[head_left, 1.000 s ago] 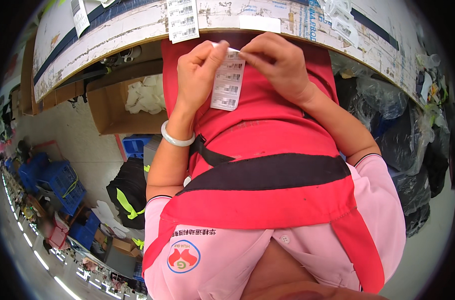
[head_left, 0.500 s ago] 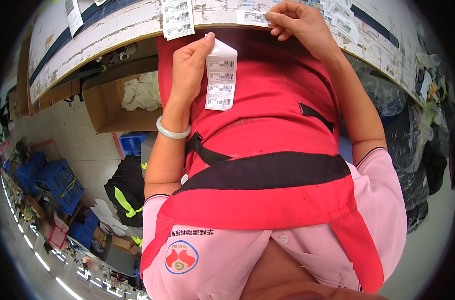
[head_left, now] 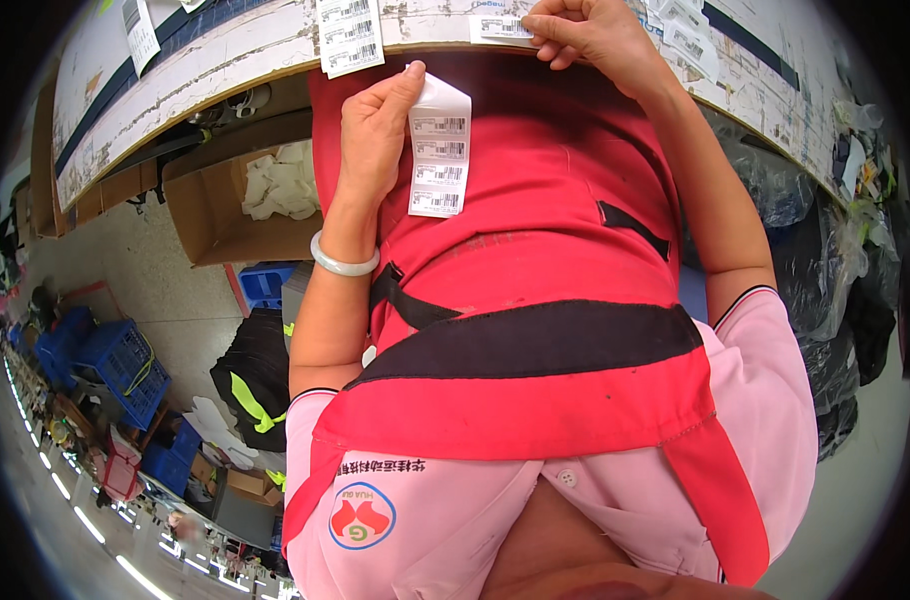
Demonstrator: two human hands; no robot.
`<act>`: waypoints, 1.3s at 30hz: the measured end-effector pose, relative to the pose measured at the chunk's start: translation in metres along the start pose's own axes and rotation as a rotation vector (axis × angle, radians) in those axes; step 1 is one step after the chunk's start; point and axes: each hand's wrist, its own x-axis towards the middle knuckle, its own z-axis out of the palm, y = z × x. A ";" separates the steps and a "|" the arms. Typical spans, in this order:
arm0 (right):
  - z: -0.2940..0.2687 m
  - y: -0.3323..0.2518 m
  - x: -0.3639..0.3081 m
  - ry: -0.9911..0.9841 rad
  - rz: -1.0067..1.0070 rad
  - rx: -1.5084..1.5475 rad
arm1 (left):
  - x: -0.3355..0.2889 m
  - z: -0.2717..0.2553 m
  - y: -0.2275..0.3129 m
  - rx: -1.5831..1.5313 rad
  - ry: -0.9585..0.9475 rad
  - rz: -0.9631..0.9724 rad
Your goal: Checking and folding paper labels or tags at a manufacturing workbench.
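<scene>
My left hand [head_left: 377, 130] is closed, thumb against fingers, on the top of a strip of white barcode labels [head_left: 439, 165]. The strip hangs down in front of my red apron, its printed side up. At the table's near edge, my right hand [head_left: 593, 38] pinches the right end of a single barcode label [head_left: 502, 27]. That label lies over a plain white slip [head_left: 482, 38] whose lower and left edges show beneath it. Whether the label is stuck to the slip, I cannot tell.
More label strips [head_left: 352, 35] hang over the edge of the worn white table [head_left: 245, 62]. Labels in clear wrap [head_left: 687, 40] lie at the right. Below on the left are a cardboard box [head_left: 200, 215] with white pieces and blue crates [head_left: 125, 370]. Clear plastic bags [head_left: 810, 240] crowd the right.
My right hand has shifted slightly left and away from me with the single label, which now overlaps the white slip more visibly. My left hand keeps its strip nearly still.
</scene>
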 end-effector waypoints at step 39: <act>-0.031 0.019 -0.035 0.156 -0.173 -0.073 | -0.001 -0.001 -0.006 0.003 0.045 -0.030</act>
